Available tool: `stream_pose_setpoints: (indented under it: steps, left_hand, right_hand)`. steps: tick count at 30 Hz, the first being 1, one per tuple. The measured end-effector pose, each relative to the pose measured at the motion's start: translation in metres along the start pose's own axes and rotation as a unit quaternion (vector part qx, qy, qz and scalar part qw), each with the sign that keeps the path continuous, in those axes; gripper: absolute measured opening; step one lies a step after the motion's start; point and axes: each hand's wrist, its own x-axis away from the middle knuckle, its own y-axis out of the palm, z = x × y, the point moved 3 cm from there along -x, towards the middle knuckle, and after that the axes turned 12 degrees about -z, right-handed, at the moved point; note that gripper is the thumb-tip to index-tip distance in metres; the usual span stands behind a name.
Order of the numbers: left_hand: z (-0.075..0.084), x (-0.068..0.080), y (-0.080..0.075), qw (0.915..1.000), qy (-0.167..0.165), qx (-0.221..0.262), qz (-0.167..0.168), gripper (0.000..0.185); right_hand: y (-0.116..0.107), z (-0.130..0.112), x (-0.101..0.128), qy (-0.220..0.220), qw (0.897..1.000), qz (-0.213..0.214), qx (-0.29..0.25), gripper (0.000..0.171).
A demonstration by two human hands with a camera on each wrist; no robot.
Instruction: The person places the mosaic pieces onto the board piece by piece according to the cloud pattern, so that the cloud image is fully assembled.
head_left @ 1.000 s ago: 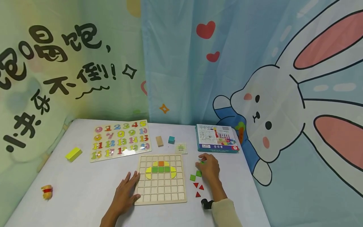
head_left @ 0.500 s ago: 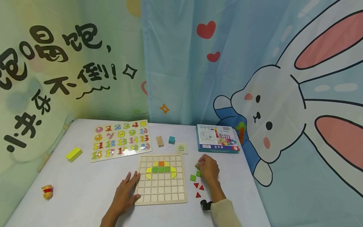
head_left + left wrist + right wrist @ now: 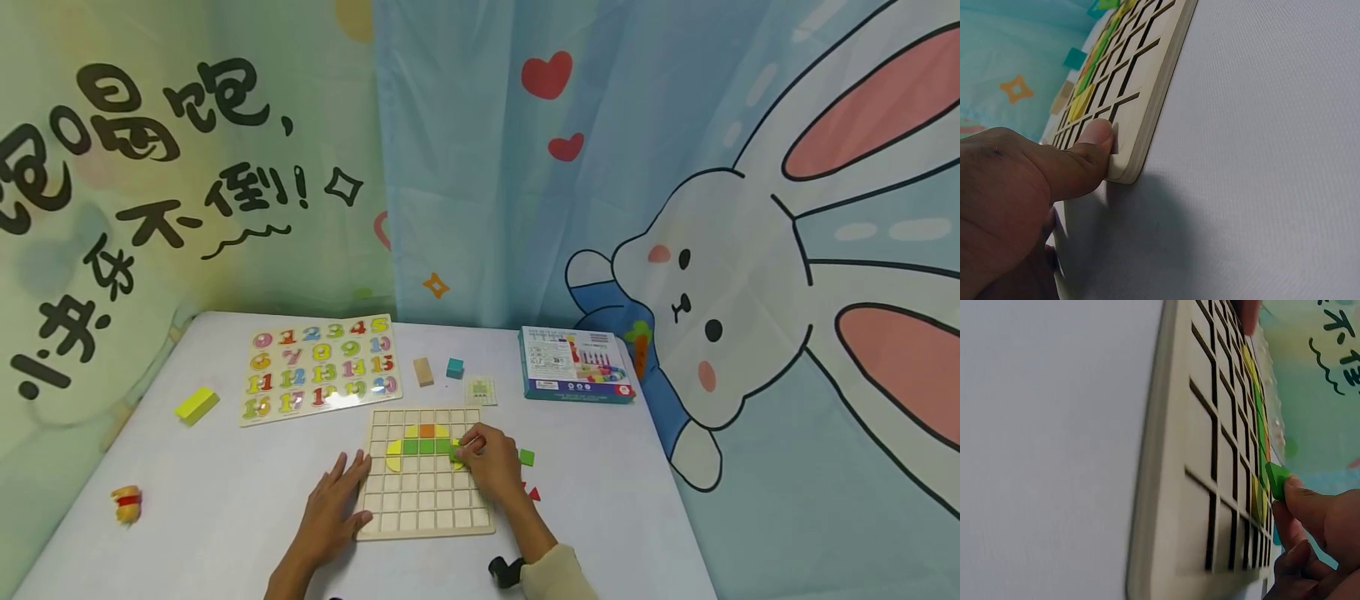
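A square wooden grid board (image 3: 427, 504) lies on the white table. Its upper cells hold an orange square (image 3: 427, 431), a row of green squares (image 3: 426, 447) and yellow pieces (image 3: 393, 456). My right hand (image 3: 491, 462) pinches a green square tile (image 3: 1277, 480) between thumb and fingers, just above the board near the right end of the green row. It partly covers the yellow pieces there. My left hand (image 3: 326, 517) rests at the board's left edge with fingers extended. In the left wrist view its thumb (image 3: 1094, 140) lies on the board's near corner.
Right of the board lie a loose green square (image 3: 527, 457) and red triangles (image 3: 535, 494), partly behind my arm. Behind stand a number puzzle (image 3: 318, 367), a wooden block (image 3: 423, 372), a teal cube (image 3: 454, 367), a pattern card (image 3: 480, 391) and a box (image 3: 576, 367).
My right hand has picked up a green square from the pieces on the right and carried it left over the board. My left hand has stayed at the board's edge.
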Motion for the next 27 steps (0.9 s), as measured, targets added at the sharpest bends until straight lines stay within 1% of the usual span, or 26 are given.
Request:
stream_pose_setpoints:
  steps: [4,7,13,16,19,22,25,27]
  left_hand:
    - [0.000,0.000,0.000,1.0000,0.000,0.000,0.001,0.090]
    - [0.000,0.000,0.000,1.0000,0.001,-0.003,0.003,0.090]
    - [0.000,0.001,-0.001,0.9999,0.006,-0.006,0.011,0.090]
    - [0.000,0.002,-0.001,0.9999,0.006,-0.009,0.013,0.089]
    - [0.000,0.001,0.000,0.9999,0.002,-0.009,0.007,0.090]
    - [0.000,0.000,0.000,1.0000,-0.003,-0.009,0.002,0.090]
    - [0.000,0.000,0.001,0.9999,0.000,-0.010,0.004,0.090]
    - [0.000,-0.001,0.001,0.9999,0.003,-0.010,0.006,0.090]
  right_hand:
    - [0.014,-0.011,0.001,-0.007,1.000,-0.009,0.028,0.017]
    - [0.020,-0.017,0.002,-0.010,0.999,-0.010,0.051,0.018]
    - [0.023,-0.021,0.004,-0.010,0.996,-0.020,0.087,0.016]
    - [0.021,-0.019,0.006,-0.018,0.996,-0.032,0.081,0.013]
    - [0.016,-0.013,0.008,-0.026,0.997,-0.043,0.054,0.014]
    - [0.003,-0.005,0.010,-0.032,0.999,-0.039,0.021,0.018]
    - [-0.014,0.008,0.012,-0.009,1.000,-0.025,0.005,0.023]
    - [-0.027,0.016,0.015,0.010,1.000,-0.016,0.007,0.025]
